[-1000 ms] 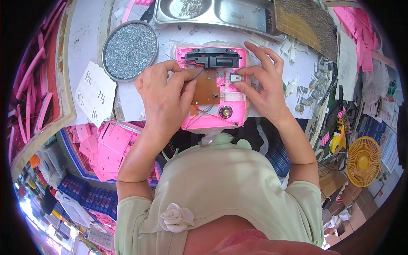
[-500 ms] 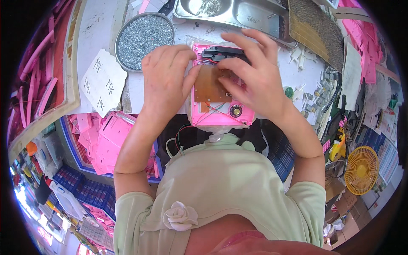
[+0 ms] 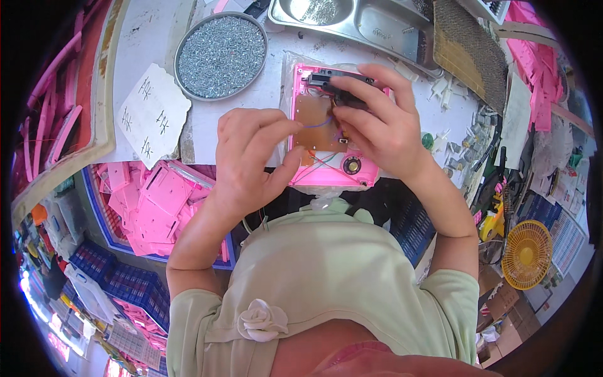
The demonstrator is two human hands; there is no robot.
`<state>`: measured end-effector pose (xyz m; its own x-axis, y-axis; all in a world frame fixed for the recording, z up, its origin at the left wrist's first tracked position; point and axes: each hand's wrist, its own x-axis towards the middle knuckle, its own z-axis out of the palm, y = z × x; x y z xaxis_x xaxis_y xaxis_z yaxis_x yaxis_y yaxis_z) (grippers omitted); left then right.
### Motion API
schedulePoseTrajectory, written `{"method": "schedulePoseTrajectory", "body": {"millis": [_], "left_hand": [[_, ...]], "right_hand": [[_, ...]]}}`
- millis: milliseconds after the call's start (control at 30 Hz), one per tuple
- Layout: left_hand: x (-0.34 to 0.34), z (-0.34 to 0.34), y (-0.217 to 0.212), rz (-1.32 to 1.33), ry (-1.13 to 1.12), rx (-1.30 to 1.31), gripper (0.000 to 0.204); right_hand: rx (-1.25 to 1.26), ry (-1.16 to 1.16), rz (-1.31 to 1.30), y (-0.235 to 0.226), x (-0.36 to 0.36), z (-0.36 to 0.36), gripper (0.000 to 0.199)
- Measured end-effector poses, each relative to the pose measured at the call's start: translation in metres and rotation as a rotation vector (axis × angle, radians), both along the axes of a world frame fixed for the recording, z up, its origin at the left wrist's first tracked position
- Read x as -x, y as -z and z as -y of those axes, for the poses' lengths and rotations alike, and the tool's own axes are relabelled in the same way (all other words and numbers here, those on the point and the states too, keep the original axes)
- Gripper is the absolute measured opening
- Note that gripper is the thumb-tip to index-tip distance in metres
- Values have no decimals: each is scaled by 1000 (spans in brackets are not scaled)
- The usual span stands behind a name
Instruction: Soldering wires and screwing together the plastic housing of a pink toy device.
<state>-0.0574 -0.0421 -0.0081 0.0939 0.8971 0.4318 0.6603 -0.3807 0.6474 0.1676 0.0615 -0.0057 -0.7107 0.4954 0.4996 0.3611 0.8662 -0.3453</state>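
Note:
A shallow pink plastic case (image 3: 333,178) lies on a clear bag, with a brown circuit board (image 3: 309,142) inside. Across its far end is a black slotted part (image 3: 320,79); a round black part (image 3: 352,164) sits at the near right. A thin blue wire (image 3: 318,125) crosses above the board. My right hand (image 3: 383,119) is over the right side, thumb and fingertips closed at the wire's right end, index finger by the black part. My left hand (image 3: 254,154) is at the left edge, thumb and index apart, index tip beside the wire's other end.
A round tray of small screws (image 3: 221,56) stands at the far left, next to torn paper (image 3: 152,116). Behind is a metal compartment tray (image 3: 389,34). Small white and metal parts (image 3: 461,144) lie at right. A crate (image 3: 100,207) holds pink panels; a yellow fan (image 3: 526,254) stands low right.
My left hand has drawn back toward me from the case's far left corner. My right hand has shifted slightly nearer and right. The blue wire now shows above the board.

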Motion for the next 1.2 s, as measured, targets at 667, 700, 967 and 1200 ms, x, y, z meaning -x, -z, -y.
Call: {"method": "schedulePoseTrajectory", "body": {"millis": [667,700,967,1200], "left_hand": [[-24,-42,14,-130,-22,15,26],[-23,-42,14,-152,-15,30,25],[-33,-39,17,-99,18,24,17],[-37,-43,19,-150,32,-39,16]], "right_hand": [[11,91,-95,12,-22,3,32],[13,89,-99,13,-22,2,32],[58,60,-138,8,-15,3,34],[43,29,-146,7,-11,1,33]]}}
